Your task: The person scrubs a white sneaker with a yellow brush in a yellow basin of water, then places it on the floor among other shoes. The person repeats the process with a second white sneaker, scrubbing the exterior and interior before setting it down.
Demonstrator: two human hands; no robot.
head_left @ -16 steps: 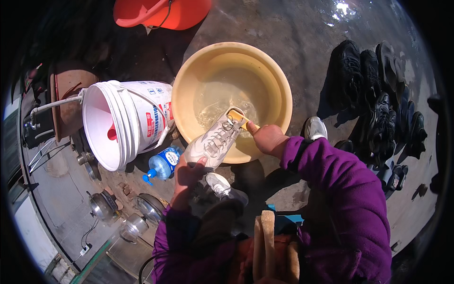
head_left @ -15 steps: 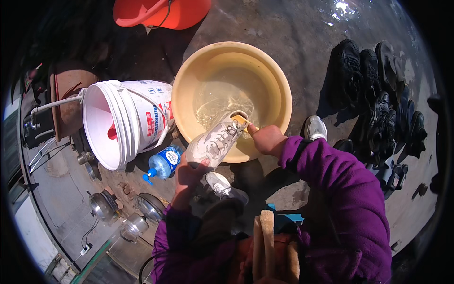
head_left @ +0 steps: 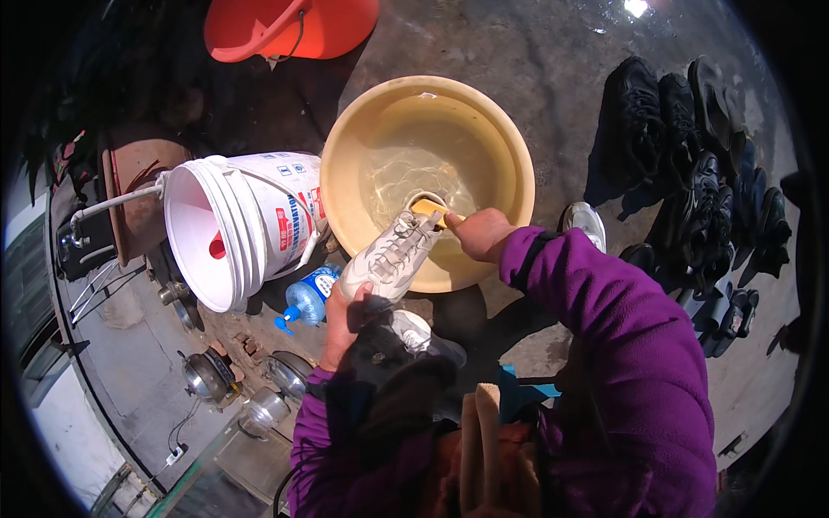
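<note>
My left hand (head_left: 344, 319) is closed round the toe end of a white-and-grey lace-up sneaker (head_left: 390, 259), which is tilted over the near edge of a yellow basin (head_left: 523, 164). My right hand (head_left: 482, 235) grips the handle of a yellow brush (head_left: 429, 208). The brush's head sits at the sneaker's ankle opening; its bristles are hidden. Shallow, rippled water (head_left: 432, 155) lies in the basin below.
Left of the basin, a white bucket (head_left: 246, 224) lies on its side by a blue pump bottle (head_left: 309, 298). An orange-red bucket (head_left: 332, 30) is at the far side. Several dark shoes (head_left: 637, 121) line the right. Metal pots (head_left: 207, 378) stand lower left.
The brush head now shows more at the sneaker's opening, and my right hand has shifted slightly left and nearer. The whole view has shifted a little.
</note>
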